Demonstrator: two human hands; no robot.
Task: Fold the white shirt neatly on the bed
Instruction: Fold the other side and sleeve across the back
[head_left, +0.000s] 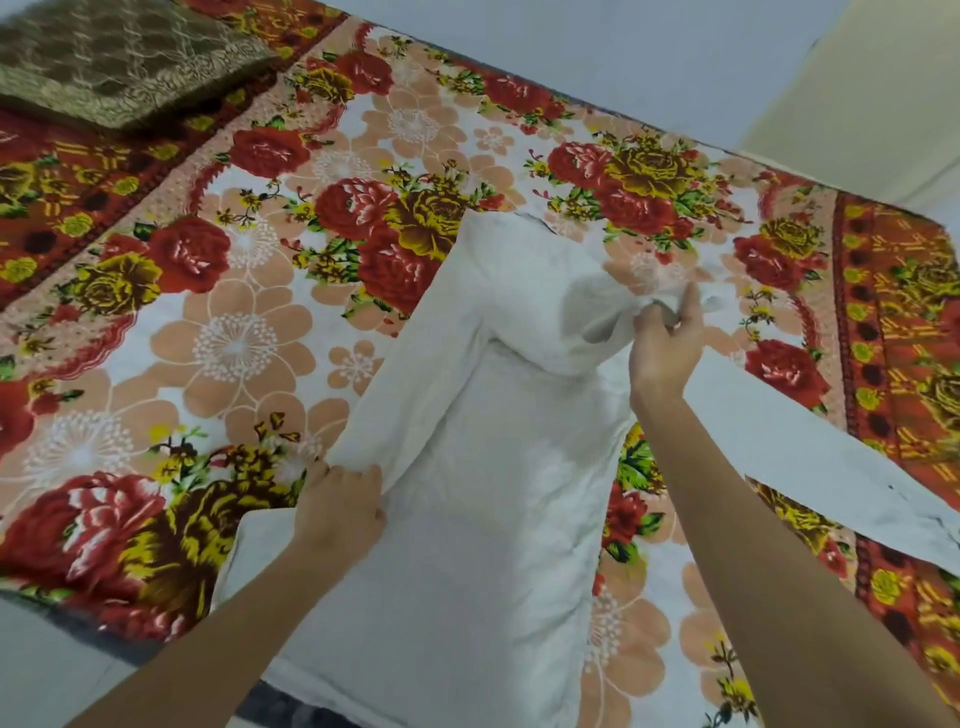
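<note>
The white shirt (493, 493) lies lengthwise on the bed (234, 343), which has a red, yellow and peach floral cover. One sleeve is folded over the body and runs from the far end down to my left hand (340, 506), which pinches its cuff end. My right hand (665, 343) grips bunched white fabric near the shirt's shoulder, lifted a little off the cover. The other sleeve (810, 457) stretches out to the right toward the bed's edge.
A brown patterned pillow (119, 62) sits at the far left corner of the bed. Pale floor (623, 52) shows beyond the far edge and at the near left. A cream wall or door (883, 93) stands at the far right.
</note>
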